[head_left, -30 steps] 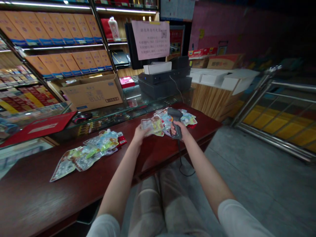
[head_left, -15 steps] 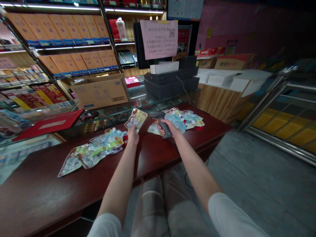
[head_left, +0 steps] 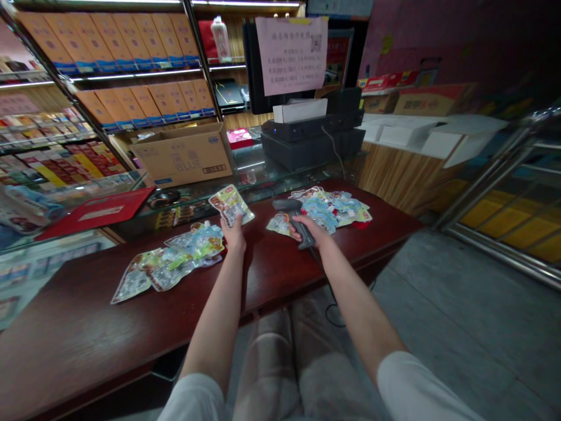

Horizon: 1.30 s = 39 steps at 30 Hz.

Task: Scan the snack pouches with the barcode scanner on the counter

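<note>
Between the thumb and fingers of my left hand (head_left: 234, 235) is a clear-and-green snack packet (head_left: 231, 204), raised above the table and tilted. My right hand (head_left: 312, 230) is wrapped round the handle of a dark grey barcode scanner (head_left: 302, 225), whose head points left toward the packet. A cable runs down from the scanner's handle. Left of my left hand lies a pile of similar packets (head_left: 175, 257), some blue, some green. A second pile of packets (head_left: 328, 207) lies behind and right of the scanner, with one packet (head_left: 279, 224) just left of it.
The dark red wooden table (head_left: 87, 327) abuts a glass display counter (head_left: 205, 190). On the counter stand an open cardboard box (head_left: 184, 155), a red folder (head_left: 100, 213) and a black till machine (head_left: 313, 143). A metal railing (head_left: 491, 234) is at the right.
The packet in my left hand has turned and tilted leftward. The scanner in my right hand shows more clearly, its head now toward the packet. The whole view has shifted slightly.
</note>
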{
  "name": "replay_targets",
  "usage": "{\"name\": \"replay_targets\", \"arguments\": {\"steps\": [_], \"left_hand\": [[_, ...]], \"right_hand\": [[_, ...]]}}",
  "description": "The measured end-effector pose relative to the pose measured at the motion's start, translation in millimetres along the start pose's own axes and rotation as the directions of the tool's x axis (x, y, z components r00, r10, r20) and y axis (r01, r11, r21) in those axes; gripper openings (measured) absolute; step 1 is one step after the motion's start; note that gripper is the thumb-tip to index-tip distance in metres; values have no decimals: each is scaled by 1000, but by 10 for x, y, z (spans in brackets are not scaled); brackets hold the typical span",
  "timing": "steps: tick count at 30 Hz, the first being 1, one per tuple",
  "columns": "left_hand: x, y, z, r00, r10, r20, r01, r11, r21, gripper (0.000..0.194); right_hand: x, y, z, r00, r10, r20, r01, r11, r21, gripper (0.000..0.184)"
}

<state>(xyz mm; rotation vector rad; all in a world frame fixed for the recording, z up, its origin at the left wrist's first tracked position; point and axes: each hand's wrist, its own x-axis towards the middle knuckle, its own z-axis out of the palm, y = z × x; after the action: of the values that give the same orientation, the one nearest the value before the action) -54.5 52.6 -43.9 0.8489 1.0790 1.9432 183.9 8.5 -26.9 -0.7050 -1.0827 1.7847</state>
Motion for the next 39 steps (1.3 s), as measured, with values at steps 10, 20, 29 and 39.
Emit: {"name": "replay_targets", "arguments": {"steps": [10, 20, 29, 39], "left_hand": [[-14, -2, 10, 1000, 27, -9, -27, 997, 79, 45], [-45, 41, 48, 997, -78, 0, 78, 996, -31, 38], [-34, 75, -2, 997, 80, 7, -80, 979, 186, 36], [13, 737, -565, 995, 50, 83, -95, 347, 933, 27]], "right_hand": [[-29, 25, 83, 996, 67, 64, -63, 996, -61, 35], [-25, 33, 88, 998, 37, 48, -33, 997, -74, 33], [-8, 30, 49, 999, -9, 33, 9, 1000, 23, 31], [16, -7, -5, 999, -40, 13, 38, 994, 104, 27]]}}
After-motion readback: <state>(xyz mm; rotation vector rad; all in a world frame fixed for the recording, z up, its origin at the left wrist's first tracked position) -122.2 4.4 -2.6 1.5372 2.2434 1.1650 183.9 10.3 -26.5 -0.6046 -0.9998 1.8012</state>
